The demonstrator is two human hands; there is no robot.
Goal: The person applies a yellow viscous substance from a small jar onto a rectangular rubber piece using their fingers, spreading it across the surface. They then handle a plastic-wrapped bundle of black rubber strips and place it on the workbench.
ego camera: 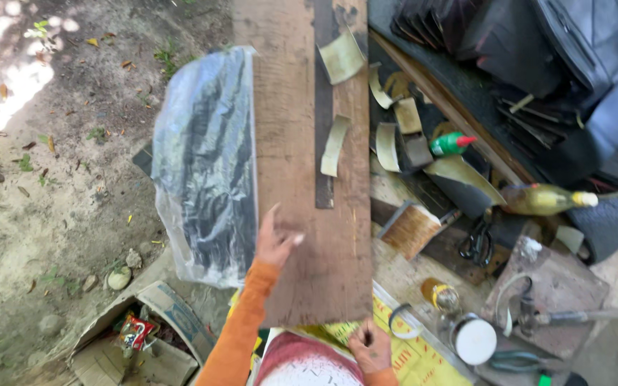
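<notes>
Steadying and lining-up stage, by the look of it: both hands on the near end of the wooden plank [287, 143], nothing lifted off it.

Left hand [277, 243]: lies on the plank's left edge, near its near end, thumb raised, fingers spread loosely on the wood, closing on nothing. Presses or merely rests there; cannot tell which.

Right hand [371, 348]: sits at the plank's near right corner, knuckles up, fingers curled toward the end edge. Cannot tell whether gripping the wood or only touching it.

On the plank, toward its far half: a dark flat metal strip [323, 107] lying lengthwise, with a curled yellowish offcut [335, 145] just beside it. Against the plank's left edge, partly overlapping it: a clear plastic bag of dark strips [205, 164]. Right of the plank: a brush [410, 229], black scissors [477, 243], a green bottle with a red cap [450, 144], a yellow bottle [545, 199]. Beyond the near right corner: a white-lidded can [475, 339]. Left of the near end, on the ground: an open cardboard box [137, 343].

Judging from this, any shift of the plank calls for a firm hold at both near corners and a level, slow slide, or else risks tipping the loose strip and offcut off and dragging the bag along.
</notes>
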